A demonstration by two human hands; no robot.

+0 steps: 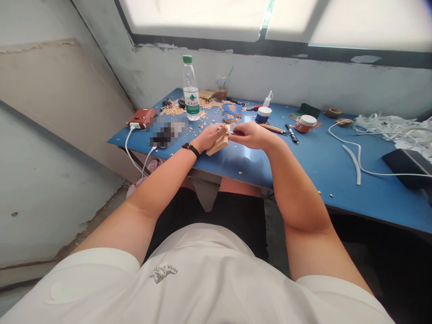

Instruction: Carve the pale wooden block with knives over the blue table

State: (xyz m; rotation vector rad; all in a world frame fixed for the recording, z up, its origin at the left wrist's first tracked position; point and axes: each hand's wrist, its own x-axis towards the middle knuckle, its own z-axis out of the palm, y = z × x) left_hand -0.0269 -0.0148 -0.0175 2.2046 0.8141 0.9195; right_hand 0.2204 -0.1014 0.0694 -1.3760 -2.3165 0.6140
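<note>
My left hand (211,137), with a black watch on its wrist, is closed on a pale wooden block (218,146) at the table's front edge. My right hand (251,135) is wrapped round the red handle of a carving knife (239,133). Its thin metal blade points left and meets the top of the block near my left thumb. Most of the handle is hidden under my right fingers. Just behind the hands lie a blue piece with an orange pattern (235,109) and a round blue and orange piece (229,117).
Wood shavings (172,108) litter the back of the blue table (303,157). A water bottle (191,90) stands behind my left hand. White-lidded jars (263,114), a pen (292,133) and an orange jar (305,123) sit to the right. White cables (359,153) trail across the right side.
</note>
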